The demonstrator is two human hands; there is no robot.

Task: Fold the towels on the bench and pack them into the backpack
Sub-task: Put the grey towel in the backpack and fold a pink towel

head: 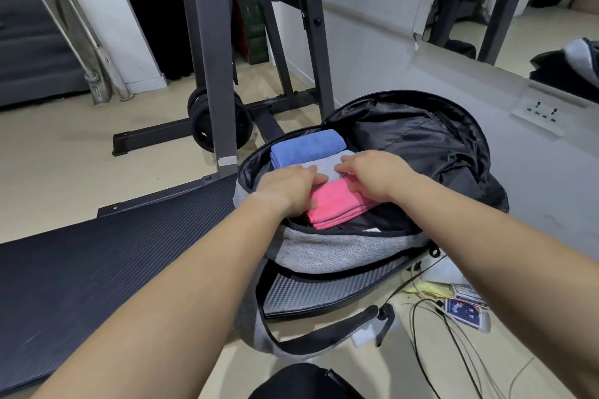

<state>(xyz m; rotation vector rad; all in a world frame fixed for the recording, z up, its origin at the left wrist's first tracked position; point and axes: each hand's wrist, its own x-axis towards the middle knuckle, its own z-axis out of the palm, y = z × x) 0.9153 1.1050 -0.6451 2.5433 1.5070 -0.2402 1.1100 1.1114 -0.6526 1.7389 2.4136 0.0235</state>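
Three towels (304, 147) (327, 165) (337, 207), one backpack (324, 251), two hands (288, 191) (372, 175)

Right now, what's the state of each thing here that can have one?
backpack, unzipped, main compartment open
blue towel, folded, inside backpack
grey towel, folded, between blue and pink
pink towel, folded, inside backpack
left hand, fingers curled on grey towel
right hand, fingers curled on grey towel

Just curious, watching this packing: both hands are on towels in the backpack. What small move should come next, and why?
Probably settle the grey towel flat and let go: the left hand and right hand hold it between the blue towel and pink towel, inside the open backpack.
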